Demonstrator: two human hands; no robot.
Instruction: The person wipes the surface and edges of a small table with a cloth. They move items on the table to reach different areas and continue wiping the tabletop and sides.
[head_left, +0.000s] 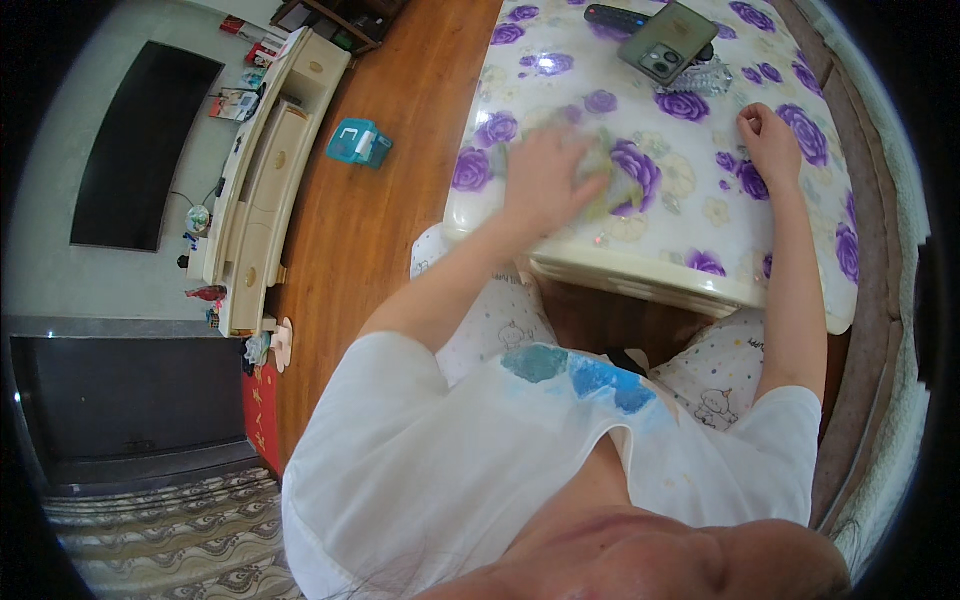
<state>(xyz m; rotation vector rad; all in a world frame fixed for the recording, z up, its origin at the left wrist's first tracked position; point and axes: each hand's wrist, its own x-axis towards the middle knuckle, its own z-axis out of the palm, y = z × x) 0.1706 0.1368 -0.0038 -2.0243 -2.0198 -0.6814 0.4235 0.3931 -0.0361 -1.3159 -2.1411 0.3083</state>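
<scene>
My left hand (551, 180) is blurred over the near left part of a table (697, 281) with a glossy purple-rose covering. Its thumb stands apart from the fingers. Beside the thumb lies a blurred yellow-green, partly see-through patch (609, 176); whether it is a loose thing or print, and whether the hand holds it, I cannot tell. My right hand (772, 146) rests on the covering, loosely curled, with nothing visible in it. Beyond it, a smartphone (667, 43) lies camera side up on a clear glass dish (709, 77), its corner near a black remote control (616, 17).
A teal plastic box (360, 142) stands on the wooden floor left of the table. Farther left are a cream cabinet (281, 150) and a wall-mounted television (146, 142). A brown sofa (874, 247) runs along the table's right side. My legs reach under the near edge.
</scene>
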